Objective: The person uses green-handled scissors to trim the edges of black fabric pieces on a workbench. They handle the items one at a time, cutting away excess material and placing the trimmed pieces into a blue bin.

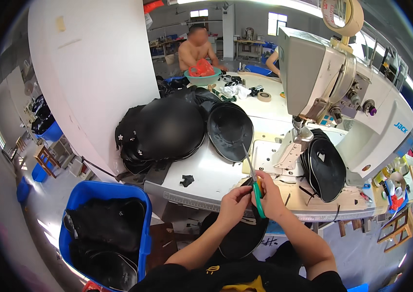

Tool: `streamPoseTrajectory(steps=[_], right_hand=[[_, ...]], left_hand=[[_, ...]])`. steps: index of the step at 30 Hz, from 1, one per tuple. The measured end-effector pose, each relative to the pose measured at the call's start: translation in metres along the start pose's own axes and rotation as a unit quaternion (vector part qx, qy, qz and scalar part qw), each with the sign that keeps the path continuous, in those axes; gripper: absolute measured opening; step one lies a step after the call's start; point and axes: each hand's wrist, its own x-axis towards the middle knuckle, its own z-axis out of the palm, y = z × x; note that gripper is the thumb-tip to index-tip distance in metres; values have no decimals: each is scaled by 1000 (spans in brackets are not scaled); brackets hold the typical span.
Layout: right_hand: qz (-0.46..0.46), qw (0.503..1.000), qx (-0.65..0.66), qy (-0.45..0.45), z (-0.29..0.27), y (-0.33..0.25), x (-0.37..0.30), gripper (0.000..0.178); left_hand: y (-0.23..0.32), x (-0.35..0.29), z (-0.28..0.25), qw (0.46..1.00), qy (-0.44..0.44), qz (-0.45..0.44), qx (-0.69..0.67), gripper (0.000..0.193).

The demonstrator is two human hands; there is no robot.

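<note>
My right hand (269,194) grips green-handled scissors (255,182); my left hand (233,202) pinches the black cap piece (238,238) held below the desk (216,175) edge. The piece looks light, floppy fabric, probably best held at its rim near the cut.

A sewing workshop, seen from my remote seat.

I see a white industrial sewing machine (342,97) on a pale counter (216,175) piled with black curved pieces (167,129), a blue bin (104,233) of more black pieces on the floor, and further work tables (250,46) under strip lights behind, where another person (197,48) sits at a counter with tape rolls and scraps.
</note>
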Motion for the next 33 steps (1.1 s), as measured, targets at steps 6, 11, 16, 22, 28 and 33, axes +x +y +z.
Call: streamPoseTrajectory(steps=[6, 11, 16, 22, 28, 33], right_hand=[[-3, 998, -18, 54, -1, 19, -23, 60], [160, 951, 224, 142, -4, 4, -21, 53], [164, 936, 296, 95, -17, -15, -27, 56], [50, 982, 180, 9, -15, 13, -19, 61], [-24, 989, -122, 81, -42, -12, -35, 62], [-109, 916, -382, 49, -88, -16, -63, 60]], left_hand=[[-19, -4, 15, 999, 6, 30, 42, 14], [-28, -3, 12, 998, 0, -15, -54, 17], [-15, -7, 16, 996, 7, 4, -85, 17], [-8, 2, 20, 991, 62, -5, -119, 13], [-11, -1, 23, 985, 64, -8, -159, 16], [-18, 5, 23, 976, 90, -14, -197, 19]])
